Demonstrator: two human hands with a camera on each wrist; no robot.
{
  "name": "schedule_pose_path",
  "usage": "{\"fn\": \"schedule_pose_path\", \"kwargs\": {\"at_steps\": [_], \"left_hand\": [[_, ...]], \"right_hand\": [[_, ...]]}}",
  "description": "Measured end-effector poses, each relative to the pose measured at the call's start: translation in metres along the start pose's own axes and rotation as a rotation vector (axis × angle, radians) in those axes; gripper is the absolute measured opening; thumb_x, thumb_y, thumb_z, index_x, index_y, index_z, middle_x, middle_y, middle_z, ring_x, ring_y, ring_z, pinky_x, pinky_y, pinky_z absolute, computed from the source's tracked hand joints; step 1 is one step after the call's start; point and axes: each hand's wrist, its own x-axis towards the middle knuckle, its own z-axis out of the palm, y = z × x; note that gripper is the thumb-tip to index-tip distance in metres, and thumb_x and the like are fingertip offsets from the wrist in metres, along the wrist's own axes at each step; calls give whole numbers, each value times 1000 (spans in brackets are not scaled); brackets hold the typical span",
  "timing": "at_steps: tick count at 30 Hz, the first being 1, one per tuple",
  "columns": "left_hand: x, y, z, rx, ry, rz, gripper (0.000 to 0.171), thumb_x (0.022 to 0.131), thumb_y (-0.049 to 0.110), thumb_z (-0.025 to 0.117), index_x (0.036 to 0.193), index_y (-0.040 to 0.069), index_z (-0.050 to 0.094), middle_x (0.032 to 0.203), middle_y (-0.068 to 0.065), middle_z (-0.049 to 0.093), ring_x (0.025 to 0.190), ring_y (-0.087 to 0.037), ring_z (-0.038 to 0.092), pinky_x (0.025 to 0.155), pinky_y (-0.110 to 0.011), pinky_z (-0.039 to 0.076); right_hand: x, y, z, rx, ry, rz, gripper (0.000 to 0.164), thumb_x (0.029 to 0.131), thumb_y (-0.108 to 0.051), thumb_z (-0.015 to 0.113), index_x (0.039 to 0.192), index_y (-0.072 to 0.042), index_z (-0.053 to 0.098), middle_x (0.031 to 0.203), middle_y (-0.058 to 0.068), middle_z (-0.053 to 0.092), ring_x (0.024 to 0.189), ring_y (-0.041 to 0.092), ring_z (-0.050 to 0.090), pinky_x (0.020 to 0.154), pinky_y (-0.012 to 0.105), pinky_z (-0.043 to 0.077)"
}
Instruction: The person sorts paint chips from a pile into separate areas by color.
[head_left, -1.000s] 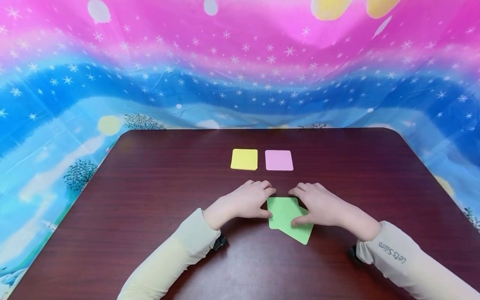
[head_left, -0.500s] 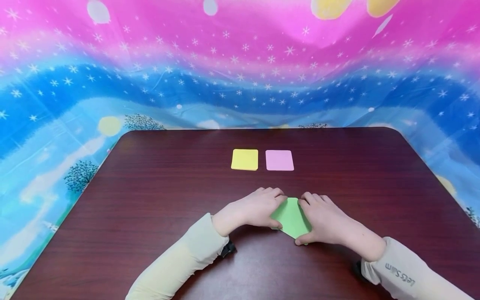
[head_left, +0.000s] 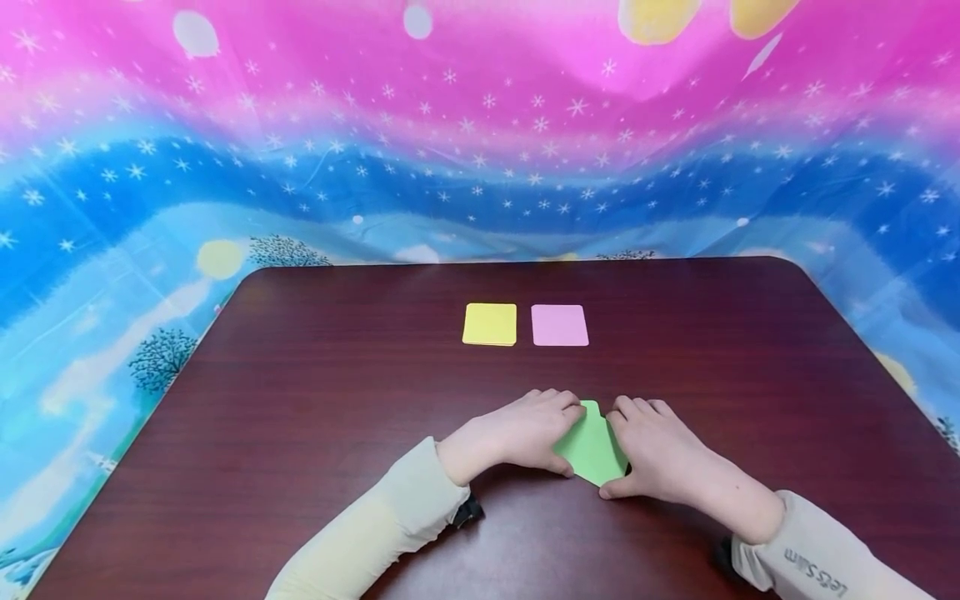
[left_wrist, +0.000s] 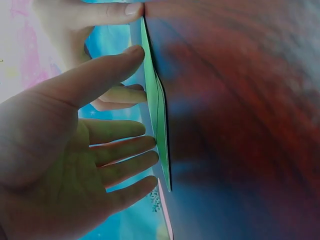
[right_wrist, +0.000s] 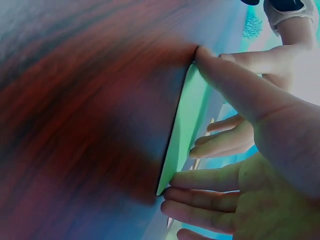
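Observation:
Green square cards [head_left: 591, 446] lie on the table between the two hands, overlapping and turned out of line with one another. My left hand [head_left: 525, 427] touches their left side; in the left wrist view its thumb [left_wrist: 127, 60] and straight fingers lie along the thin stack [left_wrist: 159, 120]. On the other side, my right hand [head_left: 656, 450] touches the right edges. The right wrist view has its thumb [right_wrist: 212, 65] at the near corner and its straight fingers at the far end of the green card [right_wrist: 185, 120]. Both palms partly cover the cards in the head view.
Farther back on the dark wooden table [head_left: 337, 350] lie a yellow square stack [head_left: 490, 324] and, to its right, a pink square card [head_left: 560, 325]. A patterned pink and blue cloth [head_left: 420, 150] hangs behind the table.
Both hands have moved slightly toward the right and nearer the body. The left hand now covers more of the green cards, and the right hand has shifted to their right edge.

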Motion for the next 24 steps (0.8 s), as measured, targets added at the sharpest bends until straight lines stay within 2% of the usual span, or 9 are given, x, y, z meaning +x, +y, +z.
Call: {"fn": "schedule_pose_path", "kwargs": {"at_steps": [10, 24], "left_hand": [[2, 2, -1, 34, 0, -8, 71, 69, 48, 72, 124, 11, 48, 119, 2, 48, 105, -12, 47, 85, -24, 39], [1, -3, -3, -8, 21, -5, 80, 67, 46, 75, 129, 7, 44, 111, 1, 44, 96, -12, 45, 79, -23, 38]], "right_hand": [[0, -3, -3, 7, 16, -1, 62, 52, -48, 75, 89, -3, 55, 76, -1, 40, 71, 17, 42, 75, 40, 40], [3, -3, -5, 45, 57, -6, 64, 51, -41, 74, 96, 0, 55, 81, 0, 43, 73, 16, 42, 73, 38, 40]]}}
